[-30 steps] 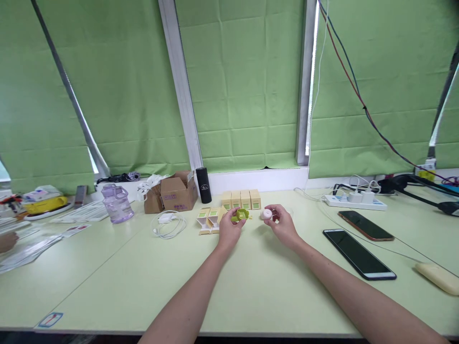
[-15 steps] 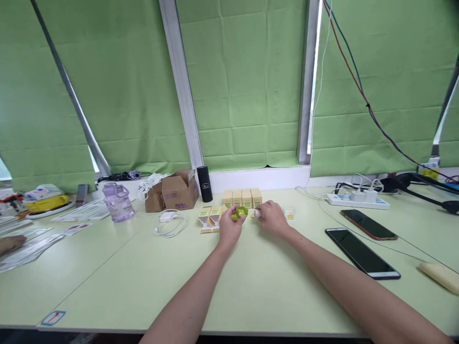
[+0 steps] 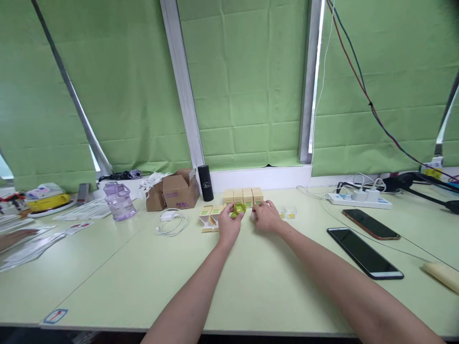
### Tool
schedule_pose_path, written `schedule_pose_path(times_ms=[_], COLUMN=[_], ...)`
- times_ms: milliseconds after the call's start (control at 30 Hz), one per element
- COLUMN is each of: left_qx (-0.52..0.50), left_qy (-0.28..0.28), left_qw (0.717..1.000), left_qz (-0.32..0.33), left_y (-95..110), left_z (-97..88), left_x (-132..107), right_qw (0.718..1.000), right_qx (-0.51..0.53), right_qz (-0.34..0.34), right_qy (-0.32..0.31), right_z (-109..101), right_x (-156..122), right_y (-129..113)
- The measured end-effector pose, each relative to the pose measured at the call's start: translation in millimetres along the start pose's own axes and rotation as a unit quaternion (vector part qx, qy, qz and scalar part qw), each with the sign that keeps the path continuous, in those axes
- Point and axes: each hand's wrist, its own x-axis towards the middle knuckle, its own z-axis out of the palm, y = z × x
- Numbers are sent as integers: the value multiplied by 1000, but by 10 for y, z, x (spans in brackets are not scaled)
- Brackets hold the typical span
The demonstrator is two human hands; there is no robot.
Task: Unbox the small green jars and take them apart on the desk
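My left hand [image 3: 229, 223] is closed around a small yellow-green cup-like piece [image 3: 238, 209], holding it above the table with its hollow side showing. Just to the right, my right hand [image 3: 267, 216] has its fingers pinched on a small white piece [image 3: 254, 216], mostly covered by the fingers. Beyond the hands stands a row of small cream boxes [image 3: 238, 195] with green labels. Opened cream boxes [image 3: 208, 220] lie left of my left hand. Small clear plastic containers [image 3: 289, 213] with yellow bits inside sit to the right of my right hand.
A coiled white cable [image 3: 172, 223], a cardboard box [image 3: 179, 191], a black bottle [image 3: 205, 184] and a purple jug [image 3: 120, 203] stand to the left. Two phones [image 3: 365, 253] and a power strip [image 3: 360, 199] lie to the right. Another person's hand [image 3: 16, 238] rests on papers at far left.
My right hand has shifted slightly left and turned, covering more of the white piece. More of the clear containers shows beside it. My left hand still holds the yellow-green piece, turned a little.
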Motion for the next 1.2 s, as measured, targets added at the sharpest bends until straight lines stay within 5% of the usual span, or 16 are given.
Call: schedule_pose_path(times_ms=[933,1200], left_qx=[2,-2], left_qy=[-7,-20], left_qw=[1000,1000], left_qz=[0,-3], left_y=[-25,31], left_z=[13,17], left_x=[-9,-33], right_qw=[998,994], right_qx=[9,17], right_qz=[42,28], right_qy=[40,101], right_z=[155,-62], right_x=[29,-128], right_y=[155,187])
